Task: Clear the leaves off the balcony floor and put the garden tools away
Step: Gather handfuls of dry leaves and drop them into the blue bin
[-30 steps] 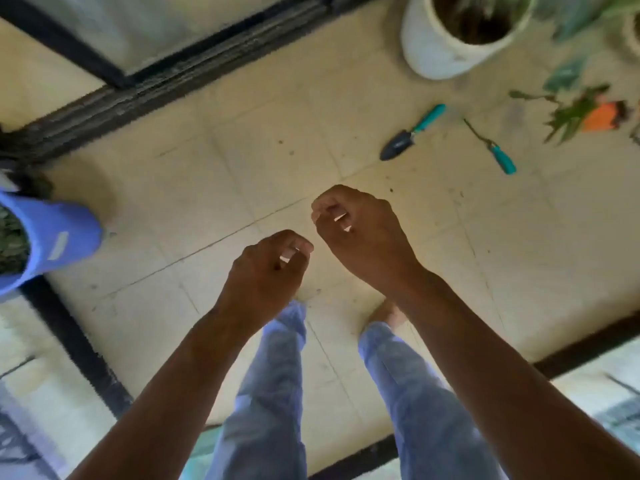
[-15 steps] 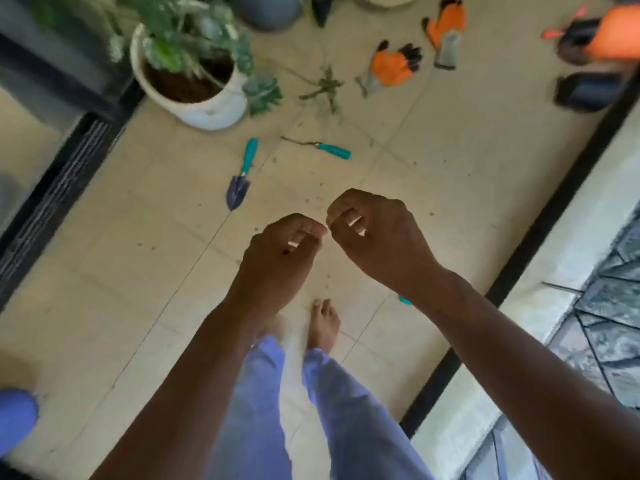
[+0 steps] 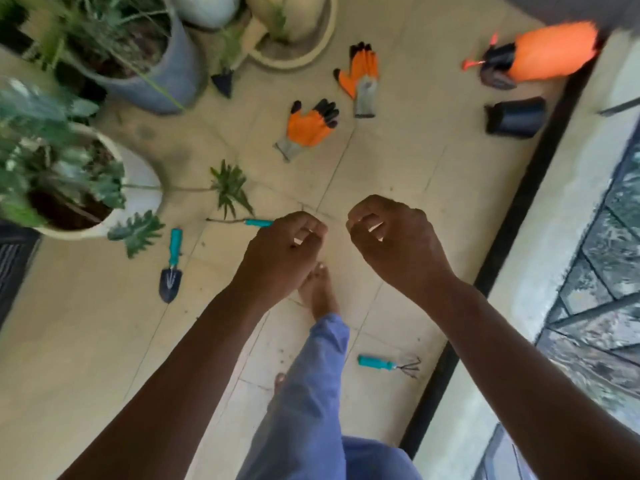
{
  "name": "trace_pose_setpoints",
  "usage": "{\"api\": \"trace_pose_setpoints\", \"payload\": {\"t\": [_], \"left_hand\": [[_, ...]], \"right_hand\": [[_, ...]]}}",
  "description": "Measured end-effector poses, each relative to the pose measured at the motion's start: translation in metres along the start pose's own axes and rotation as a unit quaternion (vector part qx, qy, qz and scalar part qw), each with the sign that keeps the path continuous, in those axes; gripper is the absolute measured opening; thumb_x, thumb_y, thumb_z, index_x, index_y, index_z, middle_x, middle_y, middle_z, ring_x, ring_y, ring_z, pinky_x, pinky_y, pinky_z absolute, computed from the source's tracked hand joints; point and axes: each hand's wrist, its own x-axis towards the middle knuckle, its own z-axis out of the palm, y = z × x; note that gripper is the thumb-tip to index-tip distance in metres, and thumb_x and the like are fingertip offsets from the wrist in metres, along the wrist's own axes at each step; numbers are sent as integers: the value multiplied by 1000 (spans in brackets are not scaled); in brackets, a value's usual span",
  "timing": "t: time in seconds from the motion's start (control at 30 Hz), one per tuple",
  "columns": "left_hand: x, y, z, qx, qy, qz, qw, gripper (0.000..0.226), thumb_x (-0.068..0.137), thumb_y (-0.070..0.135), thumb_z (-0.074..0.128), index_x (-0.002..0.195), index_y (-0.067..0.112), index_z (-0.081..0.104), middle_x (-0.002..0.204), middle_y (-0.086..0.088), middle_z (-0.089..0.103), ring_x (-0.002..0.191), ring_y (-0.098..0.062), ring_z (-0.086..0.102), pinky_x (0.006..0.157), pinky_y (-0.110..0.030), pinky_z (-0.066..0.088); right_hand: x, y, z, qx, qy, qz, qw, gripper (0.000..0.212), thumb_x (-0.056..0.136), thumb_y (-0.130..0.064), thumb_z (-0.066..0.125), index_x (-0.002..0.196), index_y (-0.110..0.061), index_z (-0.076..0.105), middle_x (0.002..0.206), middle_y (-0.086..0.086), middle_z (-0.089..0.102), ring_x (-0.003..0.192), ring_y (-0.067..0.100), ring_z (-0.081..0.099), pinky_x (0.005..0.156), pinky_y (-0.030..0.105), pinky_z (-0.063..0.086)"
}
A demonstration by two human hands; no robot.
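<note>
At frame centre, 2 hands held out over the tiled floor [image 3: 408, 168], apart from each other. Left hand [image 3: 282, 252] has fingers curled in, thumb against fingertips; right hand [image 3: 394, 244] likewise curled. Neither visibly holds anything, though a small item pinched inside cannot be ruled out.

Tools with teal handles, count 3:
- trowel [image 3: 171, 268] at 9 o'clock from the hands, dark blade pointing toward the viewer.
- thin weeder [image 3: 242, 221] just beside the left hand at 10 o'clock, its handle end partly behind the knuckles.
- small rake [image 3: 389, 363] at 5 o'clock, near the black floor strip [image 3: 519, 216], prongs pointing right.

A 4th dark blade [image 3: 223, 83] leans at 11 o'clock between the pots; handle blurred.

Gloves, count 2, orange with black fingertips: near glove [image 3: 310, 128] at 12 o'clock, far glove [image 3: 360, 77] just beyond it, not touching.

Leaves on the floor: 1 green sprig [image 3: 230, 187] at 10 o'clock, on a long stem running toward the white pot [image 3: 142, 181]; another leaf [image 3: 135, 230] hangs by that pot's rim.

Pots with plants, count 4 seen: white, grey [image 3: 173, 74], cream [image 3: 304, 32], and a pale one [image 3: 207, 8] cut by the top edge.

At 1 to 2 o'clock: 1 orange sprayer [image 3: 547, 53] lying on its side, 1 empty black pot [image 3: 516, 116] tipped over.

1 bare foot [image 3: 318, 292] shows between the arms, blue trouser leg [image 3: 311, 375] below.
</note>
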Motion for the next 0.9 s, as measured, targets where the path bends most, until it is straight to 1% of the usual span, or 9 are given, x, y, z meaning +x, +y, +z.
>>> {"api": "trace_pose_setpoints", "payload": {"t": [0.1,0.2,0.27,0.37,0.5,0.57,0.63,0.7,0.9], "left_hand": [[43,31,4,19,-19,-2,1000,31,78,45,48,97,35,71,96,15,74,84,-5,69,87,-33,56],[84,66,11,37,-47,-2,998,30,78,44,47,97,36,70,99,15,74,86,-5,69,81,-30,52],[108,92,21,41,-60,-4,997,32,78,45,48,99,36,70,102,15,74,89,-6,68,81,-31,51],[143,133,40,58,-85,3,995,31,79,46,47,99,38,69,103,17,74,92,-5,67,87,-34,53],[200,186,70,62,-104,1,993,26,86,45,51,102,36,69,105,15,74,97,-10,68,87,-34,54],[235,209,89,46,-103,-20,993,32,80,46,50,100,33,71,102,10,75,97,-15,69,90,-37,55],[272,228,109,41,-89,-50,994,43,73,51,48,99,28,74,100,6,77,99,-22,71,94,-43,56],[303,247,129,35,-78,-77,993,54,66,58,46,100,27,75,99,3,77,100,-24,71,95,-44,57],[382,290,175,4,-87,-114,990,53,64,53,49,103,27,74,102,3,78,101,-26,72,95,-46,57]], "right_hand": [[38,18,-39,-8,4,17,1000,11,91,-40,60,100,-37,66,87,-19,70,80,3,68,74,39,60],[74,38,-79,-32,18,46,998,12,91,-42,60,102,-39,65,88,-21,71,82,1,68,78,35,59],[96,52,-104,-47,22,67,996,12,92,-43,59,102,-41,65,89,-22,71,83,1,68,78,33,58],[133,73,-138,-58,22,84,995,15,93,-42,59,106,-39,66,90,-21,70,86,8,69,80,34,58],[201,106,-175,-80,9,95,992,17,95,-39,59,109,-35,67,85,-20,62,89,16,68,81,34,56],[242,128,-191,-91,1,106,990,16,94,-37,59,107,-33,68,83,-16,60,88,20,66,80,33,54],[283,154,-202,-100,-21,107,989,15,94,-37,59,104,-32,68,88,-10,66,89,23,67,78,34,55],[319,177,-215,-117,-49,103,987,16,94,-38,57,105,-31,68,97,-6,72,91,24,68,76,33,55],[406,233,-255,-152,-71,74,983,27,97,-40,54,119,-27,64,110,3,73,102,27,68,83,38,56]]}}
